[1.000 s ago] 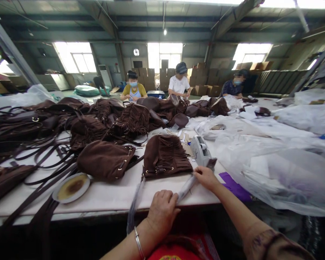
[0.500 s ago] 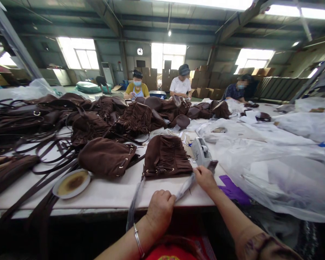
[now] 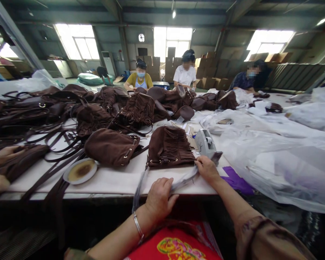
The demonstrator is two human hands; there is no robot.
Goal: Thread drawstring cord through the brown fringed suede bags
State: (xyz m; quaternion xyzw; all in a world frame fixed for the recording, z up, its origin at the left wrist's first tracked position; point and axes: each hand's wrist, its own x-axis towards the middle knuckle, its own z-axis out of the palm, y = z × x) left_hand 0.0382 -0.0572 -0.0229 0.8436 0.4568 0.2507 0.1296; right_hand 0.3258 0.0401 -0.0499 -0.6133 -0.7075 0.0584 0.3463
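My left hand (image 3: 160, 196) is closed on a strap wrapped in clear plastic (image 3: 182, 181) at the near edge of the white table (image 3: 116, 180). My right hand (image 3: 207, 169) pinches the same wrapped strap further up, just beside a brown fringed suede bag (image 3: 169, 146) that the strap hangs from. A grey tape dispenser (image 3: 206, 143) stands right behind my right hand. A second, plain brown suede bag (image 3: 111, 147) lies to the left of the fringed one.
A heap of brown bags and straps (image 3: 65, 108) covers the table's left and far side. A round dish (image 3: 80, 170) sits near the front edge. Clear plastic bags (image 3: 281, 151) pile up at right. Another person's hands (image 3: 2, 159) show at far left; three people work across the table.
The view has tilted down and my hands sit higher in frame, still holding the wrapped strap. Another person's hands have come into sight at the far left.
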